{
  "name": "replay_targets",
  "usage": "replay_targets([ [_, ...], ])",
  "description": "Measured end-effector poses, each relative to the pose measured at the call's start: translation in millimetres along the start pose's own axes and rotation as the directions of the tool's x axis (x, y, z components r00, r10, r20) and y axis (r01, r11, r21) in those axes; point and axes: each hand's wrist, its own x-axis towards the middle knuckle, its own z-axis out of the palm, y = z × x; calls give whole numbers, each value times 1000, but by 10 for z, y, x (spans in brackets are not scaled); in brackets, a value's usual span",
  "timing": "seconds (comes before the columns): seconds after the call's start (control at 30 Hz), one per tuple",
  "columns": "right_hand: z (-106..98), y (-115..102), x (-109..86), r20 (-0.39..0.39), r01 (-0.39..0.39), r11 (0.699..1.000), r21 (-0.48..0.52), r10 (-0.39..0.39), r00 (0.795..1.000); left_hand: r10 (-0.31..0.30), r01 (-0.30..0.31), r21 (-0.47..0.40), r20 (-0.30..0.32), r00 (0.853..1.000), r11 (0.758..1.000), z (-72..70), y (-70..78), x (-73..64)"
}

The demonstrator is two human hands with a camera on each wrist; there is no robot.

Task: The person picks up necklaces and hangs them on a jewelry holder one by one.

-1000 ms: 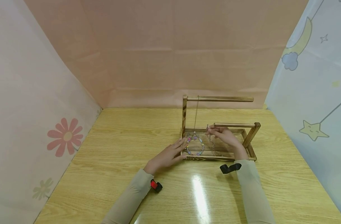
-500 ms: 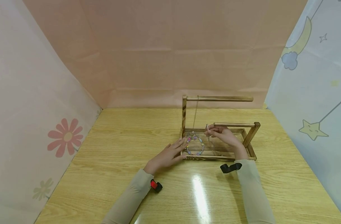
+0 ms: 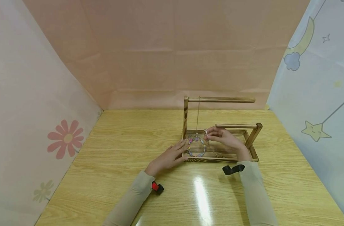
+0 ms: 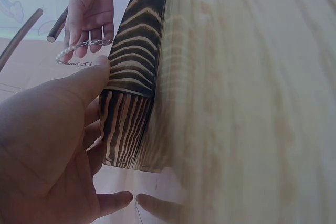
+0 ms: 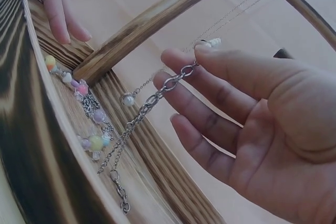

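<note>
The pearl-and-chain strand (image 5: 150, 100) is in the air above the wooden tray (image 3: 212, 160), with its lower links trailing down into it. From here I see the right hand (image 3: 227, 139) pinching it at the pearls between thumb and forefinger, the other fingers loosely apart. Just to the left inside the tray lies a beaded bracelet (image 3: 200, 154) in pink, yellow, blue and lilac. A fine necklace (image 3: 198, 114) hangs above it from the upper bar (image 3: 222, 99), a pearl pendant (image 5: 129, 99) at its low end. The right hand is just below the free end of the lower bar (image 3: 235, 126).

At the tray's left end, the left hand (image 3: 169, 157) lies with fingers spread and straight, thumb touching the rim near the front corner. All this stands on a wood-grained table (image 3: 132, 135), a peach backdrop (image 3: 172, 47) behind it.
</note>
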Motion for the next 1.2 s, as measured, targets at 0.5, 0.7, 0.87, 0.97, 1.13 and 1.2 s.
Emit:
replay_targets([
  [0.5, 36, -27, 32, 69, 50, 998, -44, -47, 997, 35, -35, 30, -1, 999, 999, -11, -9, 1],
  [0.7, 52, -65, 43, 88, 67, 998, -12, -66, 994, 39, -39, 41, -6, 999, 998, -12, -4, -5],
  [0.87, 58, -92, 50, 108, 129, 991, 21, -130, 986, 25, -25, 13, -1, 1000, 1000, -14, 4, 0],
  [0.97, 64, -105, 51, 113, 139, 990, 27, -141, 983, 20, -20, 6, 1, 1000, 1000, -13, 4, 2],
  [1.13, 71, -137, 46, 119, 138, 990, 30, -141, 983, 21, -21, 14, -2, 1000, 1000, -8, 0, 3],
  [1.2, 73, -156, 43, 122, 148, 989, 28, -151, 981, 19, -19, 5, -3, 1000, 1000, -4, 1, 3],
])
